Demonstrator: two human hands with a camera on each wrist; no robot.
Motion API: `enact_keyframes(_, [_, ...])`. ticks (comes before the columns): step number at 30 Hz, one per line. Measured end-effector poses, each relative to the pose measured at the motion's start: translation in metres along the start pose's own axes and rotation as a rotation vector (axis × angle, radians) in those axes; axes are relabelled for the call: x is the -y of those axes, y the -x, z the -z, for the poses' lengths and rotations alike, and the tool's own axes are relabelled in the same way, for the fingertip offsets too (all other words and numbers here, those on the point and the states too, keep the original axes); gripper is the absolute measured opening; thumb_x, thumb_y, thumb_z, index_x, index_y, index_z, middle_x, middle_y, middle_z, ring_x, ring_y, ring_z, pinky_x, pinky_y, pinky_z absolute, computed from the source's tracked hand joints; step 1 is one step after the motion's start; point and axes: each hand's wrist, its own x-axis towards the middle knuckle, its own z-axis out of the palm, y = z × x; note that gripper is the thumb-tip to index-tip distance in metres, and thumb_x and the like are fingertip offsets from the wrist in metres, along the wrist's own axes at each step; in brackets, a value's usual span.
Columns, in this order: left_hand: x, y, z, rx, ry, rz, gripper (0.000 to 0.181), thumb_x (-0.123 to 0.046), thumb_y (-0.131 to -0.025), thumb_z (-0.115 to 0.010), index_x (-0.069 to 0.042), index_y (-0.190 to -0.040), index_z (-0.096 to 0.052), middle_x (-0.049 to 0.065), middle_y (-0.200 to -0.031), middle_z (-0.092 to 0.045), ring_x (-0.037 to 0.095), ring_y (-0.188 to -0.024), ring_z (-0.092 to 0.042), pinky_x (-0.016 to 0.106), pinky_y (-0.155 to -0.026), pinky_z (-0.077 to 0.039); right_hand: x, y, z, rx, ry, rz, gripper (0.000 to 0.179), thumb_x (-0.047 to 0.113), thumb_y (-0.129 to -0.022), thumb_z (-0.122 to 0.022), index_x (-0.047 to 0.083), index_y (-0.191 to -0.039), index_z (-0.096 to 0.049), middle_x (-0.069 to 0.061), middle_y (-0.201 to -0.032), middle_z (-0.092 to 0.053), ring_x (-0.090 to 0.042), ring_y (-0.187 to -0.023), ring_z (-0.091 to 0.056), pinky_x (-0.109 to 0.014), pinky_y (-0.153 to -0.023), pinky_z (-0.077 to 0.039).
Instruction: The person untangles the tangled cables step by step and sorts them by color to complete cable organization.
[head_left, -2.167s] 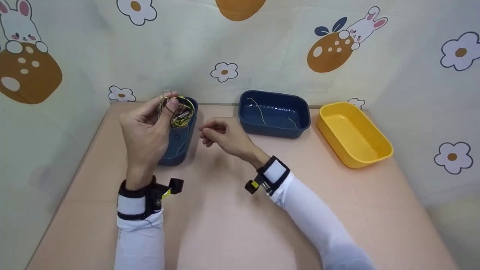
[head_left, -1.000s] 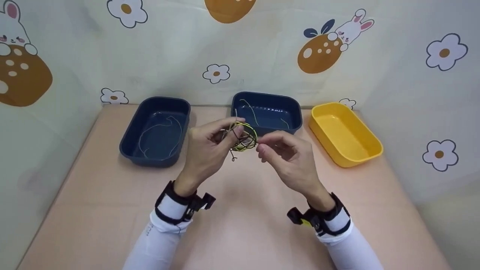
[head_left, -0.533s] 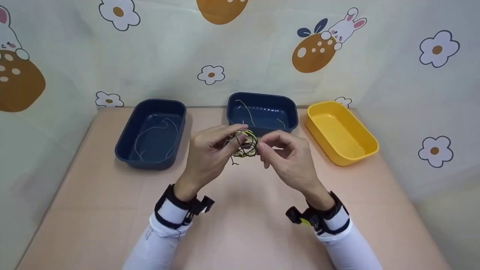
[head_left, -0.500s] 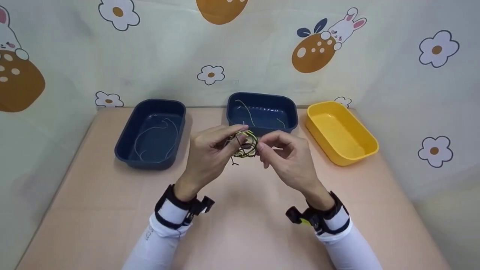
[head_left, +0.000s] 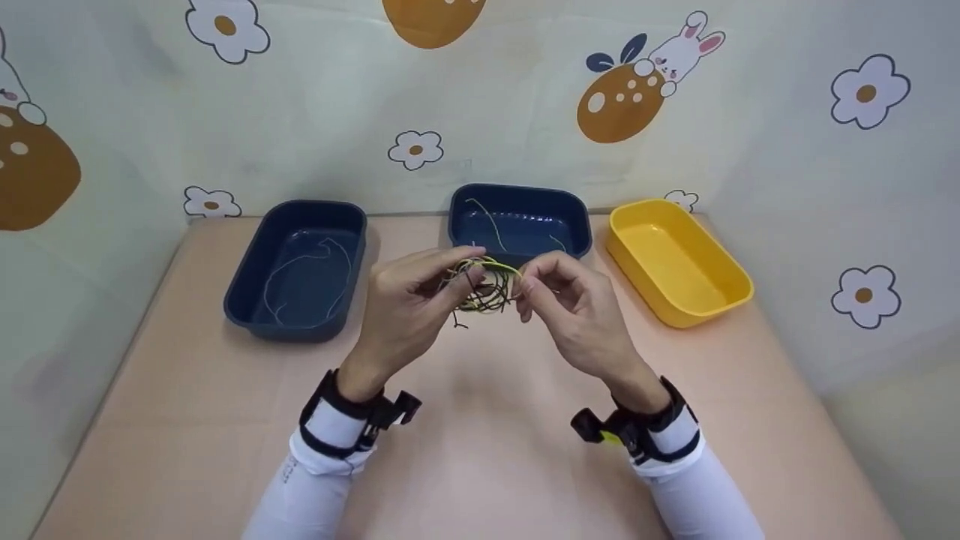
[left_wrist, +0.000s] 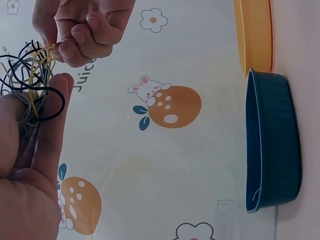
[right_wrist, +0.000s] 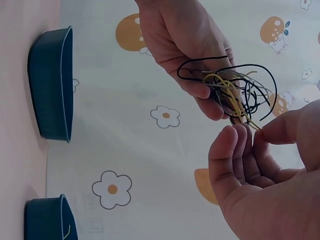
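My left hand (head_left: 401, 311) grips a small tangle of thin wires (head_left: 489, 298) between thumb and fingers, above the middle of the table. Black, yellow and grey strands loop together in it, as the left wrist view also shows. Opposite it, my right hand (head_left: 589, 319) pinches a yellow wire (head_left: 506, 266) between thumb and index finger. That strand stretches from the tangle to the right fingertips; in the right wrist view the yellow wire (right_wrist: 254, 124) ends at the pinch. Part of the tangle is hidden behind the left thumb.
A dark blue bin (head_left: 240, 319) at the left holds a thin pale wire (head_left: 294, 259). Behind the hands, another blue bin (head_left: 585, 217) contains short yellowish wires (head_left: 489, 221). To the right stands a yellow bin (head_left: 679, 319). A printed cloth (head_left: 315, 112) hangs behind the table.
Both hands came from beside the left bin to the middle, bringing the tangle. A pale wire now shows in that bin. Since half a second ago, a yellow strand has been drawn rightward from the tangle.
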Motion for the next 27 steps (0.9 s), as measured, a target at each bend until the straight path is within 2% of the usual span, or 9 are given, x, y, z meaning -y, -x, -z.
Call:
enact_keyframes(4, [0.001, 0.0, 0.002, 0.005, -0.004, 0.007, 0.023, -0.002, -0.099, -0.085, -0.001, -0.122, -0.086, 0.009, -0.095, -0.085, 0.003, -0.068, -0.052, 0.012, -0.061, -0.041, 0.0, -0.001, 0.005, 0.023, -0.087, -0.017, 0.009, -0.005, -0.112, -0.059, -0.012, -0.108, -0.064, -0.002, -0.101, -0.076, -0.015, -0.084, -0.072, -0.025, -0.075, -0.065])
enact_keyframes(7, [0.003, 0.0, 0.001, 0.012, 0.007, 0.004, 0.021, -0.002, -0.1, -0.084, 0.0, -0.12, -0.086, 0.01, -0.094, -0.086, 0.003, -0.071, -0.059, 0.011, -0.063, -0.044, 0.0, -0.002, 0.008, 0.014, -0.156, -0.083, 0.01, 0.0, -0.115, -0.058, -0.002, -0.109, -0.065, -0.003, -0.094, -0.077, -0.016, -0.08, -0.071, -0.025, -0.074, -0.064])
enact_keyframes(10, [0.005, 0.0, 0.001, 0.016, 0.01, -0.004, 0.021, -0.001, -0.1, -0.084, 0.001, -0.12, -0.086, 0.009, -0.095, -0.087, 0.003, -0.074, -0.066, 0.011, -0.064, -0.046, 0.0, -0.003, 0.012, -0.007, -0.162, -0.139, 0.008, 0.004, -0.116, -0.059, 0.004, -0.111, -0.067, -0.003, -0.085, -0.071, -0.018, -0.077, -0.068, -0.026, -0.074, -0.063])
enact_keyframes(13, [0.005, 0.0, 0.005, 0.012, 0.004, -0.001, 0.022, 0.0, -0.099, -0.084, 0.0, -0.121, -0.086, 0.008, -0.096, -0.088, 0.003, -0.074, -0.07, 0.011, -0.062, -0.045, 0.0, -0.003, 0.018, 0.013, -0.104, -0.161, 0.009, 0.004, -0.114, -0.063, 0.002, -0.116, -0.072, -0.002, -0.083, -0.069, -0.018, -0.076, -0.066, -0.025, -0.074, -0.062])
enact_keyframes(17, [0.007, -0.001, 0.011, 0.011, 0.011, 0.014, 0.023, 0.0, -0.099, -0.084, -0.002, -0.122, -0.086, 0.008, -0.098, -0.088, 0.004, -0.078, -0.076, 0.011, -0.06, -0.044, 0.001, -0.004, 0.029, 0.104, 0.01, -0.153, 0.014, 0.002, -0.112, -0.067, -0.004, -0.12, -0.077, 0.002, -0.085, -0.071, -0.016, -0.075, -0.067, -0.022, -0.071, -0.061])
enact_keyframes(20, [0.007, -0.002, 0.015, 0.027, 0.014, 0.033, 0.022, -0.001, -0.099, -0.085, -0.003, -0.121, -0.087, 0.007, -0.096, -0.088, 0.002, -0.074, -0.07, 0.011, -0.06, -0.041, 0.003, -0.003, 0.034, 0.138, 0.085, -0.123, 0.015, -0.002, -0.11, -0.068, -0.006, -0.121, -0.078, 0.001, -0.09, -0.074, -0.015, -0.077, -0.07, -0.021, -0.074, -0.063])
enact_keyframes(23, [0.006, -0.002, 0.018, 0.077, 0.046, 0.077, 0.021, -0.003, -0.099, -0.085, -0.003, -0.12, -0.087, 0.007, -0.093, -0.086, 0.001, -0.071, -0.063, 0.011, -0.06, -0.041, 0.003, -0.004, 0.035, 0.108, 0.14, -0.073, 0.015, -0.004, -0.109, -0.069, -0.008, -0.121, -0.077, -0.005, -0.092, -0.076, -0.018, -0.079, -0.074, -0.021, -0.076, -0.065])
enact_keyframes(27, [0.005, -0.001, 0.021, 0.167, 0.149, 0.177, 0.02, -0.003, -0.1, -0.084, -0.002, -0.12, -0.087, 0.009, -0.095, -0.085, 0.001, -0.077, -0.071, 0.013, -0.065, -0.053, 0.002, -0.005, 0.034, 0.014, 0.219, 0.007, 0.012, -0.003, -0.109, -0.069, -0.009, -0.118, -0.076, -0.012, -0.088, -0.07, -0.018, -0.076, -0.068, -0.019, -0.071, -0.06])
